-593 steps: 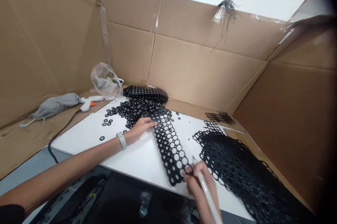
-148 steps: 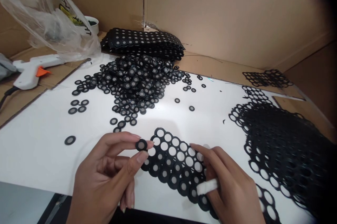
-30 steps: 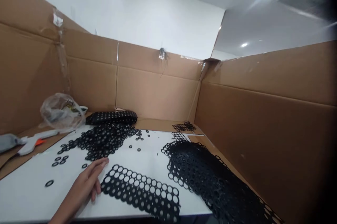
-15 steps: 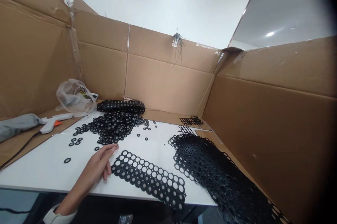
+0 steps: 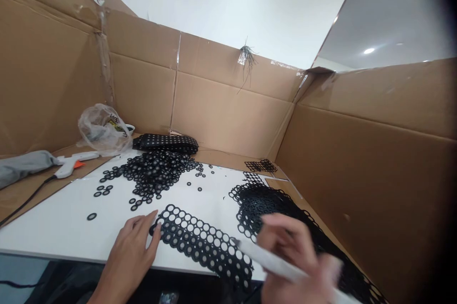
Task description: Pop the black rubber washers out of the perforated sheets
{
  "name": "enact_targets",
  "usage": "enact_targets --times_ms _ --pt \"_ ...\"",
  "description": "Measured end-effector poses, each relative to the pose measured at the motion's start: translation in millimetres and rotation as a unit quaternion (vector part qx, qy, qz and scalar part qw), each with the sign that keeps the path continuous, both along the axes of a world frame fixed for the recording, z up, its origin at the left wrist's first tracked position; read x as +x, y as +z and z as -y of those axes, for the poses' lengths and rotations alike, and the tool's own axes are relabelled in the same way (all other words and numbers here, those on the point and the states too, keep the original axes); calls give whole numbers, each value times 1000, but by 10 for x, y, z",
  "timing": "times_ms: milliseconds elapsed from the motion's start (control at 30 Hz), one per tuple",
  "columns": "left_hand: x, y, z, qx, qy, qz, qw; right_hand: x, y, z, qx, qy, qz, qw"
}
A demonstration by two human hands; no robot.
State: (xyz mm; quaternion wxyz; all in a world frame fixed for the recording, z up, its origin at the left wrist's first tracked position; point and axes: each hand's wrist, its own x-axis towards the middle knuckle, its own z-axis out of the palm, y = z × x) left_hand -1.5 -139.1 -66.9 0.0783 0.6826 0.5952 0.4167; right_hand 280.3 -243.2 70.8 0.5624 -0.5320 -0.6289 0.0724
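Observation:
A strip of black mesh made of joined rings [image 5: 200, 232] lies slantwise on the white board, its near right end reaching over the edge. Some of its rings have grey-centred discs in them; the far row shows white through. My left hand [image 5: 132, 249] grips the strip's left end between thumb and forefinger. Over the right part of the strip, my right hand [image 5: 293, 256], blurred by motion, is wrapped round a white pen-shaped tool [image 5: 271, 261]. The tool's dark tip is at the rings; whether it touches them I cannot tell.
Loose black rings [image 5: 153, 175] form a pile at the back left, before a dotted black roll [image 5: 166, 143]. A heap of ring mesh [image 5: 266, 201] spreads on the right. A white glue gun [image 5: 73, 163], a plastic bag [image 5: 103, 128] and cardboard walls [image 5: 232, 109] stand around.
My right hand has come into view from the lower right with the white tool. My left hand has moved down onto the strip's left end from beside the loose rings.

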Motion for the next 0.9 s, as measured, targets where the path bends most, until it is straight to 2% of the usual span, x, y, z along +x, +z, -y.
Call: enact_targets --times_ms 67,167,267,367,433,533,633,733,833,900 --pt "44 -58 59 -2 -9 -3 1000 -200 -111 -343 -76 22 -117 990" --pt "102 -59 66 -18 -42 45 998 -468 -376 -730 -187 114 -128 967" --pt "128 -21 -28 -63 -80 136 986 -602 -663 -912 -234 183 -138 945" --pt "113 21 -161 -99 -92 226 965 -626 -846 -954 -248 181 -155 939" --pt "89 58 -225 -120 -95 267 951 -613 -879 -946 -235 159 -146 948" --pt "42 137 -242 -153 -116 306 933 -570 -832 -939 -191 138 -128 963" --pt "-4 229 -193 -174 -147 328 917 -520 -764 -995 -149 170 -103 969" --pt "-40 297 -152 -191 -175 343 903 -509 -735 -1123 -176 241 -91 950" --pt "-57 314 -160 -185 -183 347 901 -556 -739 -1244 -220 301 -151 915" --pt "-52 294 -180 -169 -172 349 906 -599 -755 -1278 -221 319 -199 900"
